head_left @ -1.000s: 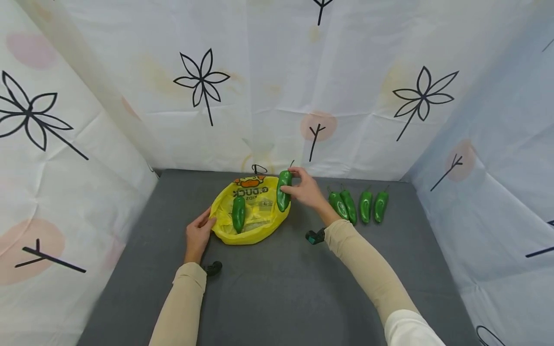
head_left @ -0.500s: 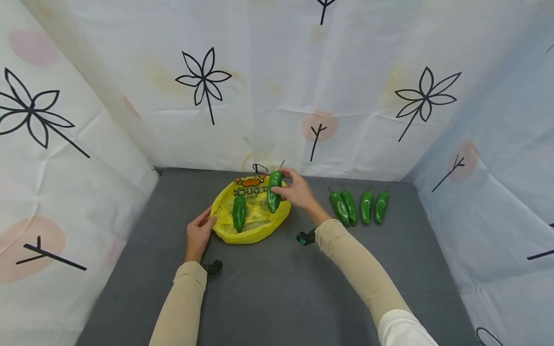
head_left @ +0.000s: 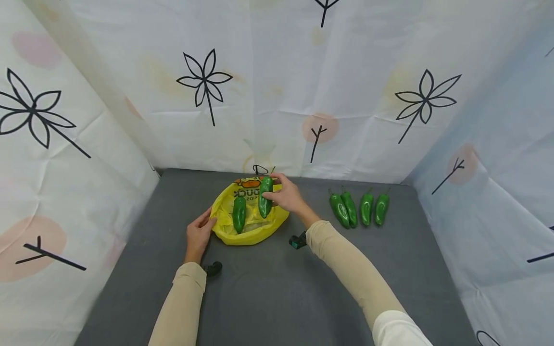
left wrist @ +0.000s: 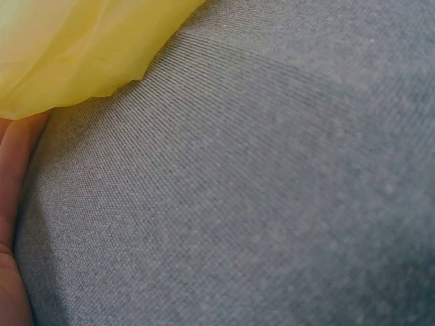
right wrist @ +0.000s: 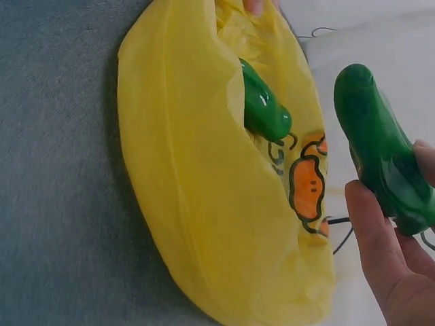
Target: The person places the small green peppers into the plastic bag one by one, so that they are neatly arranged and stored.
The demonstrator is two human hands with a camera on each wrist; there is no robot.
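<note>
A yellow plastic bag (head_left: 246, 236) with a printed duck lies with its mouth wide on the dark table. One green pepper (head_left: 239, 215) rests inside it. My left hand (head_left: 199, 234) pinches the bag's left rim; the left wrist view catches only part of that hand (left wrist: 9, 197) under the yellow plastic (left wrist: 81, 61). Between the thumb and fingers of my right hand (head_left: 287, 194) is another green pepper (head_left: 265, 198), stem up, held over the right part of the bag's mouth. In the right wrist view this held pepper (right wrist: 377, 142) is apart from the bag (right wrist: 183, 170).
Several more green peppers (head_left: 366, 208) lie side by side at the right of the grey tabletop (head_left: 277, 298). White printed cloth (head_left: 277, 86) rises behind the table and along both sides. A dark wrist device (head_left: 297, 241) sits by the right sleeve.
My right hand has carried its pepper leftward, from the bag's right edge to over its mouth. The left hand has stayed on the rim.
</note>
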